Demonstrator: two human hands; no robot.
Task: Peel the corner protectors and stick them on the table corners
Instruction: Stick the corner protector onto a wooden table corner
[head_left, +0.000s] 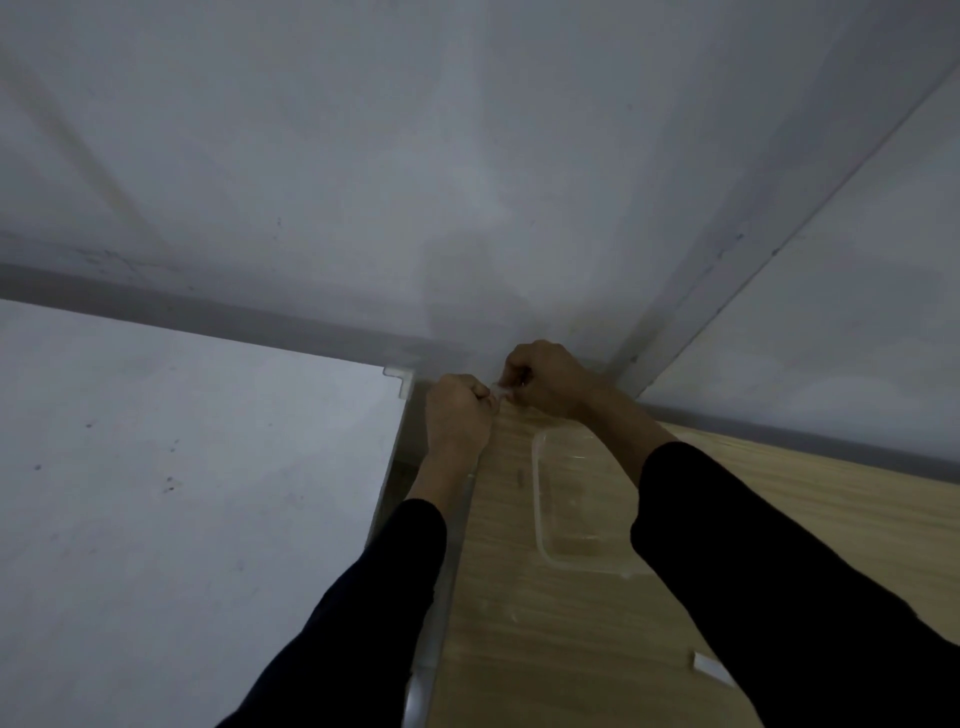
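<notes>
Here both hands, left hand (457, 410) and right hand (545, 379), pinch one clear corner protector (501, 391) between them over wooden table (571, 649) far corner; another protector (400, 379) sits on white table (182, 493) corner.

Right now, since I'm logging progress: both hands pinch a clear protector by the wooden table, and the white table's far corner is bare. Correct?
Not quite. The head view shows the far corner of the white table already wears a stuck-on protector. The rest holds: left hand and right hand pinch a clear protector by the wooden table.
</notes>
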